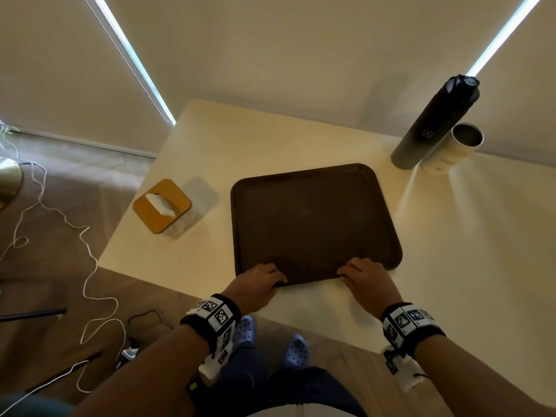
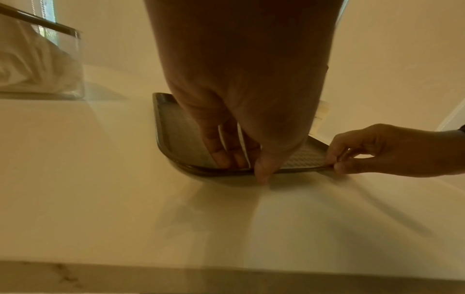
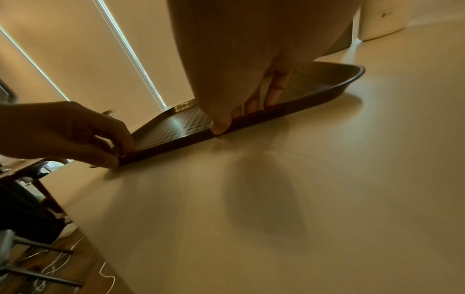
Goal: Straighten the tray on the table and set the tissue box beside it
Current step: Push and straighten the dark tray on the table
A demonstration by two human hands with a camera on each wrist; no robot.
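A dark brown tray lies flat on the cream table, slightly turned against the table's edges. My left hand pinches the tray's near rim toward its left corner, fingers inside and thumb outside on the rim. My right hand pinches the same near rim further right, thumb outside and fingers over the lip. The tissue box, clear-sided with a wooden lid and a white tissue sticking out, stands to the left of the tray near the table's left edge, apart from it; in the left wrist view the tissue box is at upper left.
A tall dark bottle and a white cylinder stand at the table's far right, behind the tray. The table's left edge drops to a wooden floor with white cables. My feet are under the near edge.
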